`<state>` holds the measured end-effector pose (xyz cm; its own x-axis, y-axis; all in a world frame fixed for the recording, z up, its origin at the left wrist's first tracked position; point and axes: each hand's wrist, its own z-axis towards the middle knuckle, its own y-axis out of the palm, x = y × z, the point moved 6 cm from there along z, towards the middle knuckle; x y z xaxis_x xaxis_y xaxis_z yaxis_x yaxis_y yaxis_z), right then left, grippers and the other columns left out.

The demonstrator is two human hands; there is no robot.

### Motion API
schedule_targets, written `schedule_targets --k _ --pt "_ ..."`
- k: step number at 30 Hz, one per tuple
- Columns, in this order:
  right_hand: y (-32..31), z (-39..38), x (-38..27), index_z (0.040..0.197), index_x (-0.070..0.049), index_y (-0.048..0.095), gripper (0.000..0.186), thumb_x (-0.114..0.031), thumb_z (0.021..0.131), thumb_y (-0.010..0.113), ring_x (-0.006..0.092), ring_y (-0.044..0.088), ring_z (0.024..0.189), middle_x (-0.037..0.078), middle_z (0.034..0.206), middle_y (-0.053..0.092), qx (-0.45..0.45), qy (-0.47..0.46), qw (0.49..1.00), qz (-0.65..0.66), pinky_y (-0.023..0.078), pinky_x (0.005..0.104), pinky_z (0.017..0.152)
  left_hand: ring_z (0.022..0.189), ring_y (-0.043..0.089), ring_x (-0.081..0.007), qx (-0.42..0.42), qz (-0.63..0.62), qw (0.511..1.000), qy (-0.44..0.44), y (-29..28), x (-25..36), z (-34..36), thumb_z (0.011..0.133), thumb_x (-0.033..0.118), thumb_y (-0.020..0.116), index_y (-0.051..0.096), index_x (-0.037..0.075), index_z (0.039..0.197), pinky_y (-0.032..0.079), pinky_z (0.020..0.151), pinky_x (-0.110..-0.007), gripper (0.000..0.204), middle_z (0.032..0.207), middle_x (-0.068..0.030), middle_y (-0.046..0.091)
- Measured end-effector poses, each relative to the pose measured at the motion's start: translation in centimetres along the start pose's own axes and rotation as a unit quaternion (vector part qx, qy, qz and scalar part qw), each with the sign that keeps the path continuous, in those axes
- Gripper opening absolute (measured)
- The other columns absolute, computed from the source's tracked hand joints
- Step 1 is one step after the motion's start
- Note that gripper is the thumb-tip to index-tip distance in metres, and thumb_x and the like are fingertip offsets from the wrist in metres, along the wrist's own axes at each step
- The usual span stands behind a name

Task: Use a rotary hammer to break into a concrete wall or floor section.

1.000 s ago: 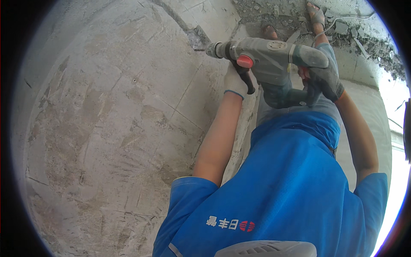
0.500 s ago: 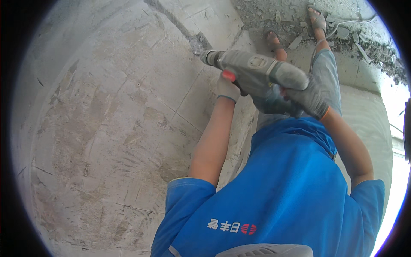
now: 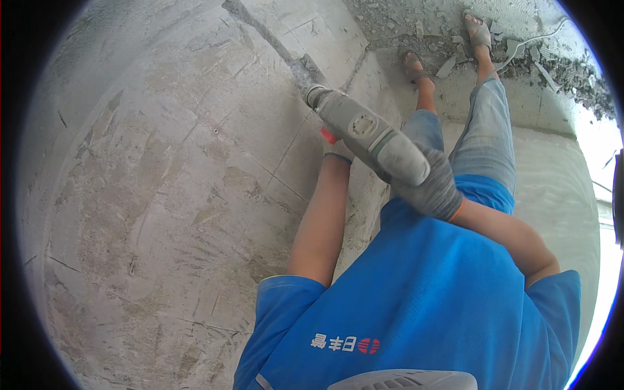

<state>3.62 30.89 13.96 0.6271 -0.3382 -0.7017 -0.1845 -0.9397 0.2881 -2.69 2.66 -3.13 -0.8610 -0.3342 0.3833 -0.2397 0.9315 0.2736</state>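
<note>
A dusty grey rotary hammer drill (image 3: pixel 361 127) is angled up-left, its chuck at a chiselled groove (image 3: pixel 276 42) in the rough plastered wall (image 3: pixel 156 195); the bit tip is obscured. My left hand (image 3: pixel 337 148), in a pale glove with a dark cuff, grips the front side handle beside the red part, mostly hidden under the tool's body. My right hand (image 3: pixel 426 192), in a grey knit glove with an orange cuff, is closed round the rear grip, just beside my blue shirt (image 3: pixel 422 286).
My sandalled feet (image 3: pixel 480 32) stand among broken rubble (image 3: pixel 445 65) at the top of the view. A thin pale cable (image 3: pixel 539 36) runs through the debris. A pale step edge (image 3: pixel 546 104) crosses below it, and a bright opening (image 3: pixel 604 273) lies at the far right.
The drill has swung from nearly horizontal to a steep diagonal, its chuck now at the groove. My right hand has moved down and left toward my waist, exposing more of my legs.
</note>
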Motion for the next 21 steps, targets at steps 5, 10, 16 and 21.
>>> schedule_targets --k 5,10,16,21 --pt "1.1 -1.6 -1.9 0.110 -0.001 0.057 0.044 -0.010 0.068 0.066 0.0305 0.065 0.088 0.018 0.093 0.065 0.027 -0.048 0.997 -0.061 0.051 0.0355 0.076 0.115 0.051 -0.0258 -0.010 -0.038 0.999 -0.013 -0.1 -0.8 -0.4 0.096 0.036 0.037 0.046 0.012 0.125 0.041 0.098 -0.040 0.039 0.126 -0.0083 0.052" --pt "0.7 -0.7 -0.7 0.111 -0.002 0.056 0.045 -0.021 0.072 0.068 0.0334 0.063 0.091 0.020 0.095 0.064 -0.007 0.033 0.999 -0.038 0.050 0.0376 0.081 0.115 0.050 -0.0256 -0.023 -0.076 0.997 -0.010 0.7 -0.9 0.4 0.096 0.036 0.037 0.046 0.012 0.126 0.041 0.098 -0.040 0.039 0.126 -0.0083 0.052" --pt "0.8 -0.2 -1.7 0.107 -0.002 0.058 0.042 -0.024 0.072 0.068 0.0333 0.064 0.088 0.020 0.093 0.065 0.000 -0.048 0.999 -0.019 0.051 0.0370 0.077 0.116 0.050 -0.0253 -0.070 -0.138 0.988 -0.013 1.1 0.0 -0.8 0.097 0.036 0.036 0.045 0.012 0.126 0.041 0.099 -0.040 0.039 0.126 -0.0083 0.051" --pt "3.1 -0.5 -2.1 0.108 -0.002 0.057 0.044 -0.026 0.072 0.068 0.0345 0.063 0.090 0.020 0.093 0.065 -0.001 -0.011 0.997 -0.076 0.051 0.0389 0.077 0.117 0.049 -0.0250 -0.090 -0.177 0.980 -0.021 0.6 -0.6 0.8 0.097 0.035 0.036 0.045 0.012 0.127 0.040 0.099 -0.040 0.039 0.127 -0.0083 0.051"
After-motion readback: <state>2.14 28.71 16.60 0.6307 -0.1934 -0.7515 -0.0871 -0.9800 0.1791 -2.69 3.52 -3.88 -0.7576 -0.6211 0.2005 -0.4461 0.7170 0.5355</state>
